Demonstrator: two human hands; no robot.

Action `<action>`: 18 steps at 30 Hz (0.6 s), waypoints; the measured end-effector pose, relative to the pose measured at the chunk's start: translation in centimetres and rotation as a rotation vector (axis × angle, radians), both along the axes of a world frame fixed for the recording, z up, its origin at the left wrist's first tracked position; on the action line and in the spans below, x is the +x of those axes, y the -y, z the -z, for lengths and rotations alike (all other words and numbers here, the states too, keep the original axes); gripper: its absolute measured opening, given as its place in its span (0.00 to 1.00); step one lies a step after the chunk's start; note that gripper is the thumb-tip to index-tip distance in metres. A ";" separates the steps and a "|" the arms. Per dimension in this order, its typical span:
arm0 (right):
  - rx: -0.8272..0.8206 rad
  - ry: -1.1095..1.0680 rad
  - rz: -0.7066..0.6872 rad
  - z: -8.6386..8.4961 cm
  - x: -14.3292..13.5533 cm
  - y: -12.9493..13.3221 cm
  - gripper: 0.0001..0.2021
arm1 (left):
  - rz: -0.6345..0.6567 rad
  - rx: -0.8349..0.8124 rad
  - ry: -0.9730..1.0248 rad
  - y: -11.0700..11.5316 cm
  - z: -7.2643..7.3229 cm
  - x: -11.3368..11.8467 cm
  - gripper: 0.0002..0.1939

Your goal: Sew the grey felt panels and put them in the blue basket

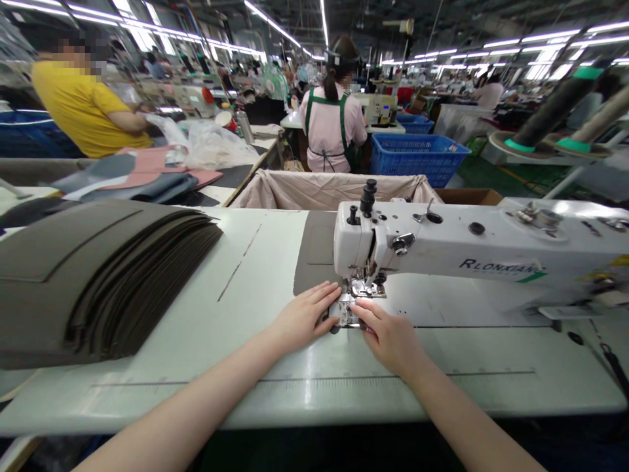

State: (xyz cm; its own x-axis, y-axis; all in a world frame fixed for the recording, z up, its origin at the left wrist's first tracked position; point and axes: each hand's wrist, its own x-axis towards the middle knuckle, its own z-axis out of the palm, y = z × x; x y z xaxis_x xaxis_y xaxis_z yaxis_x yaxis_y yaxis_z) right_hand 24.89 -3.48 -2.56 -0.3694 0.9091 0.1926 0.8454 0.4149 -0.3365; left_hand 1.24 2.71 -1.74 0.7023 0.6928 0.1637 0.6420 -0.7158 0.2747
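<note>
A grey-brown fabric panel lies flat on the pale green table, partly hidden behind the head of a white sewing machine. My left hand rests at the panel's front edge, just left of the presser foot, with its fingers stretched out over the cloth and the metal plate. On the other side, my right hand touches the metal plate in front of the needle area. Its fingers are bent and close together; whatever may be under them is hidden.
A thick stack of grey-brown panels covers the table's left side. Behind the table are a cloth-lined bin and a blue basket. One person in yellow stands back left; another in pink sits ahead.
</note>
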 end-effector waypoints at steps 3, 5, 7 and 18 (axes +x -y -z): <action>-0.001 -0.004 -0.002 -0.1 0.0 0.0 0.24 | 0.001 0.004 0.020 -0.1 0.3 0.0 0.30; -0.005 -0.004 0.000 -0.2 -0.1 0.0 0.24 | 0.000 0.004 0.019 -0.1 0.3 0.0 0.31; -0.010 -0.002 0.001 -0.2 -0.1 0.0 0.24 | 0.000 0.004 0.016 -0.1 0.3 0.0 0.32; -0.009 -0.019 0.007 -0.2 -0.1 0.0 0.25 | -0.005 0.042 -0.006 0.0 0.3 0.0 0.34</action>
